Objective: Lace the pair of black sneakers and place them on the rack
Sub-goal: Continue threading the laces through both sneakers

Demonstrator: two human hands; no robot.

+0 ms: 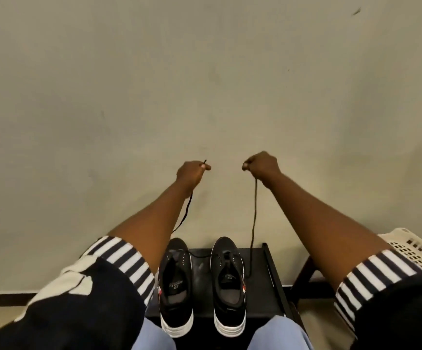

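Two black sneakers with white soles stand side by side on a black rack (271, 281), toes toward the wall: the left sneaker (176, 289) and the right sneaker (229, 286). A black lace (254, 218) runs through the front eyelets of the right sneaker. Both arms are stretched up and forward above the shoes. My left hand (191, 171) pinches one end of the lace, its tip poking out past the fingers. My right hand (261, 164) grips the other end, and the lace hangs down from it to the shoe.
A plain beige wall fills the view ahead. A cream plastic basket (419, 253) sits at the right on a dark frame. My knees in light blue trousers are at the bottom edge, close under the rack.
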